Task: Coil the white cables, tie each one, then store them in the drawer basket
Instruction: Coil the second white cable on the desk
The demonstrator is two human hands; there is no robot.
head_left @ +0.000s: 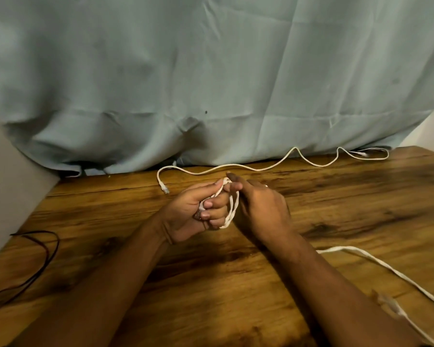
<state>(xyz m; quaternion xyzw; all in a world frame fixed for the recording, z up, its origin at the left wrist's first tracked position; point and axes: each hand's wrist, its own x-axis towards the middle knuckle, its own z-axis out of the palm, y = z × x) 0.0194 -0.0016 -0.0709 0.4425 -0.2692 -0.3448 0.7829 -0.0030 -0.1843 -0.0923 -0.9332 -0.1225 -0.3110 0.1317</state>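
Wooden bench [336,209], pale curtain [211,71] behind: two white cables, one black cable [57,246]. Loose cable [236,166] lies wavy; coiled cable [234,209], thin loops, gripped in left hand [193,214]; right hand [258,209] touching, grip hidden.

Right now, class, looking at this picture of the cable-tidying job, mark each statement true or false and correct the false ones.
1. The left hand grips loops of a white cable. True.
2. The right hand lies flat on the table, far from those loops. False: it is raised right beside the loops, fingers against them.
3. A second white cable lies uncoiled along the back of the wooden table. True.
4. The dark cable sits at the table's right edge. False: the dark cable lies at the left edge.
5. A drawer basket stands on the table. False: no basket is in view.
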